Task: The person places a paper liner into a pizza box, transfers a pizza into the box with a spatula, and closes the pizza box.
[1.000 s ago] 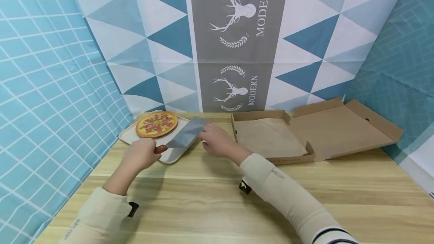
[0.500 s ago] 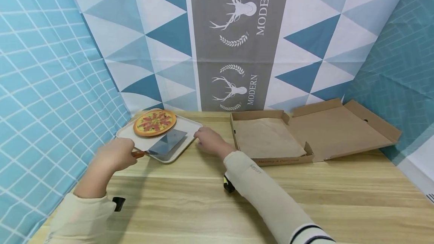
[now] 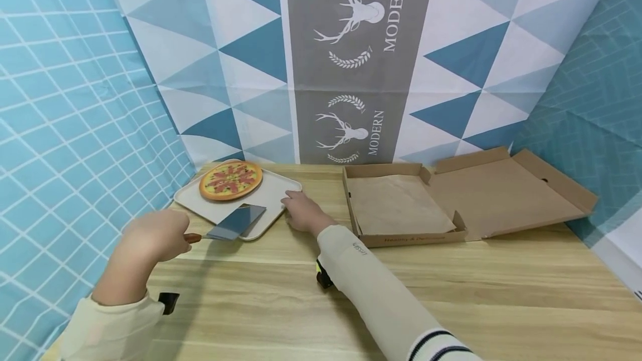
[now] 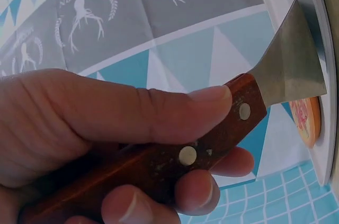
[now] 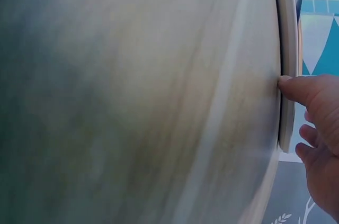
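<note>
My left hand [image 3: 157, 235] grips a metal spatula [image 3: 237, 223] by its riveted wooden handle. In the left wrist view the thumb lies along the handle [image 4: 222, 115], the fingers curl beneath it, and the flat blade [image 4: 294, 60] points away. That blade overlaps the front of a white tray [image 3: 273, 185] in the head view. On the tray's far left part lies a round pizza [image 3: 230, 180]. At the tray's right side, my right hand [image 3: 302, 211] holds the rim, its thumb [image 5: 294, 85] against the outer edge and the other fingers over the inner side.
Right of the tray is an open cardboard pizza box [image 3: 406, 237] lined with brown paper [image 3: 398, 202]; its lid [image 3: 496, 196] is folded out to the right. Patterned cloth [image 3: 346, 71] rises behind the wooden table [image 3: 281, 305], and blue checked cloth [image 3: 75, 127] stands at the left.
The spatula has moved left and down toward me with my left hand, away from my right hand. My right hand has come off the blade's tip and gone to the tray's right rim.
</note>
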A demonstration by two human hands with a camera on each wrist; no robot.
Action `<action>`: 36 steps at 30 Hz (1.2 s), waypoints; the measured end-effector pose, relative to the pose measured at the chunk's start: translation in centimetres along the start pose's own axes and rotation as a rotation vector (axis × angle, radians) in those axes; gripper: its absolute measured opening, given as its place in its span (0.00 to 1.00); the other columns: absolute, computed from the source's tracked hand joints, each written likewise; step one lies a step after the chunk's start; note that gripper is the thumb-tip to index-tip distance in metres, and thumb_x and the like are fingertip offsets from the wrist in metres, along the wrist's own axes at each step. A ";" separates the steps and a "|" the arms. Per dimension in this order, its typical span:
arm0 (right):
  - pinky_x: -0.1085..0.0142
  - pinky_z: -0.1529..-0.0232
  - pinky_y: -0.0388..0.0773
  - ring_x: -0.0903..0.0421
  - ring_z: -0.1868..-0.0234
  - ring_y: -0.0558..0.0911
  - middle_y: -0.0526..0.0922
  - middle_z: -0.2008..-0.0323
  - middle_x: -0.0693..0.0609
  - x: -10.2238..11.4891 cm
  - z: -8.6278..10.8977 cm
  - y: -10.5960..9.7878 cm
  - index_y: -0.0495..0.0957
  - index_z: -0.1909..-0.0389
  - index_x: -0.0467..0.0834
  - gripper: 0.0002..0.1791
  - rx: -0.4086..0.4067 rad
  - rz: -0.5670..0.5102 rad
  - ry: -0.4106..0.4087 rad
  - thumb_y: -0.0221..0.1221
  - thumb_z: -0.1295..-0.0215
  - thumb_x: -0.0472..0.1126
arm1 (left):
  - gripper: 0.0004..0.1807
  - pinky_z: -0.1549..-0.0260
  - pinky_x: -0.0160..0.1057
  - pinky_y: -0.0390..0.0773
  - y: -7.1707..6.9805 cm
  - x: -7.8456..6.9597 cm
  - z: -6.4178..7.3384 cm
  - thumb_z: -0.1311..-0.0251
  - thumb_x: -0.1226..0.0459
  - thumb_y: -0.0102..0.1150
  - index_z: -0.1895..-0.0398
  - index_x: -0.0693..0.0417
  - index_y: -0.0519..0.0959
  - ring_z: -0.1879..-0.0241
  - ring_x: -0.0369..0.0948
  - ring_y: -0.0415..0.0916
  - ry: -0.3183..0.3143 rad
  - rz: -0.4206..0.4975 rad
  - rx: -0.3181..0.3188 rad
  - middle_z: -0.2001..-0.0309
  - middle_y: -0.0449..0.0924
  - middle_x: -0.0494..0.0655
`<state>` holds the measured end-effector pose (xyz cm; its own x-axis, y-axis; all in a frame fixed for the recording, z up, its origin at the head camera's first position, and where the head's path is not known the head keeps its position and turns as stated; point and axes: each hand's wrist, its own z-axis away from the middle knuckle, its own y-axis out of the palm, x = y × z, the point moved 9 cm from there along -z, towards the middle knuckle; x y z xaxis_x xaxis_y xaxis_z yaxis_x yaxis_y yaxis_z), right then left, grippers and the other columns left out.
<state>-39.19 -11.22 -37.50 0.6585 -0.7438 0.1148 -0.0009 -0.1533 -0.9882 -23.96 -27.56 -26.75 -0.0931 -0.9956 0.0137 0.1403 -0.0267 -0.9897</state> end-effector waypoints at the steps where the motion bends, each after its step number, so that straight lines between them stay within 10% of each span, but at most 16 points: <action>1: 0.63 0.31 0.57 0.51 0.31 0.64 0.69 0.33 0.45 0.1 0.0 0.0 0.73 0.37 0.40 0.24 0.000 0.003 -0.004 0.60 0.33 0.40 | 0.12 0.81 0.41 0.65 0.1 0.1 0.0 0.47 0.67 0.62 0.83 0.50 0.70 0.79 0.42 0.63 -0.006 0.005 0.005 0.80 0.69 0.44; 12: 0.66 0.44 0.72 0.55 0.51 0.79 0.81 0.56 0.51 0.4 -0.4 0.3 0.83 0.54 0.42 0.09 -0.032 0.079 -0.048 0.59 0.32 0.39 | 0.12 0.81 0.42 0.66 0.4 0.8 0.0 0.46 0.66 0.62 0.83 0.50 0.71 0.79 0.42 0.64 -0.023 0.017 0.023 0.79 0.70 0.44; 22: 0.68 0.67 0.68 0.57 0.71 0.69 0.71 0.77 0.54 0.7 -0.9 -0.2 0.75 0.83 0.47 0.16 -0.104 0.036 -0.123 0.55 0.35 0.32 | 0.13 0.81 0.41 0.65 0.4 0.9 0.2 0.44 0.66 0.63 0.83 0.51 0.72 0.80 0.41 0.62 -0.026 0.007 0.035 0.81 0.69 0.44; 36: 0.68 0.60 0.70 0.59 0.69 0.73 0.80 0.74 0.57 1.4 -0.1 -1.1 0.85 0.75 0.46 0.09 -0.072 0.040 -0.147 0.61 0.34 0.39 | 0.11 0.80 0.44 0.69 -0.1 1.3 0.7 0.47 0.67 0.61 0.83 0.52 0.72 0.78 0.43 0.66 -0.020 -0.006 0.047 0.80 0.70 0.45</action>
<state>-38.32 -12.20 -36.28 0.7600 -0.6477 0.0537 -0.0800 -0.1752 -0.9813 -23.44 -28.91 -26.55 -0.0741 -0.9970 0.0227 0.1862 -0.0362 -0.9818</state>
